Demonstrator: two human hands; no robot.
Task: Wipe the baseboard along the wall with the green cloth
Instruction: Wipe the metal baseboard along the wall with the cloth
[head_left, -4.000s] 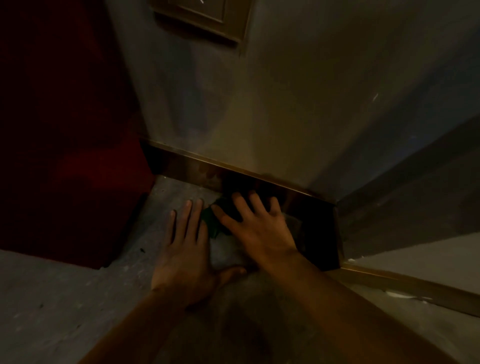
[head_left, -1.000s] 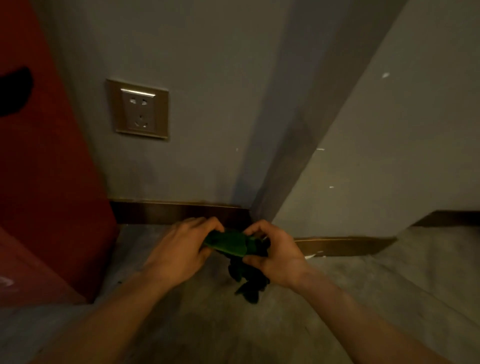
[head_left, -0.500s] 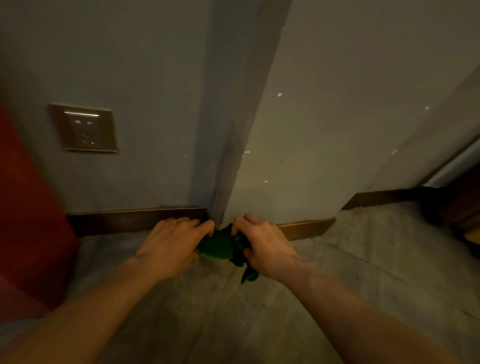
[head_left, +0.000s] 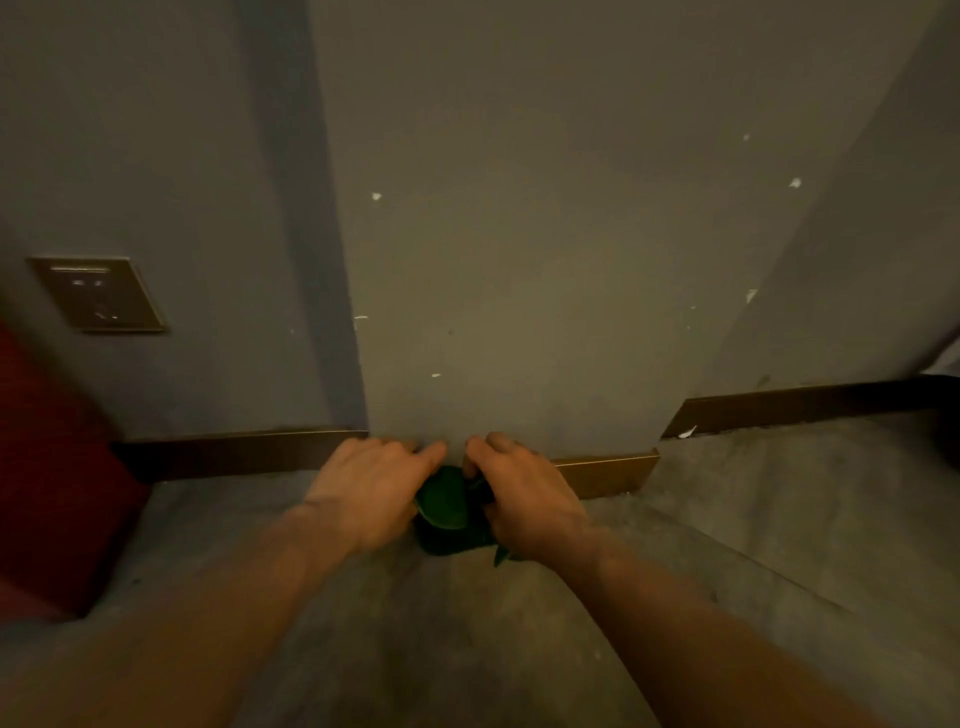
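A bunched green cloth (head_left: 448, 514) sits low against the foot of a projecting grey wall, gripped from both sides. My left hand (head_left: 371, 491) holds its left side and my right hand (head_left: 522, 496) holds its right side, fingertips of both touching the wall base. A brown metallic baseboard (head_left: 605, 473) runs right from my right hand to the wall corner; another stretch of baseboard (head_left: 234, 452) runs left along the recessed wall. The part of the baseboard behind the hands and cloth is hidden.
A wall socket plate (head_left: 98, 293) is set in the left wall. A dark red piece of furniture (head_left: 47, 467) stands at the far left. A third baseboard stretch (head_left: 805, 405) runs along the recessed wall at right. Grey floor (head_left: 727, 519) lies below.
The view has shifted right, past the wall's outer corner. Both hands carried the cloth from the left baseboard stretch to the foot of the projecting wall face.
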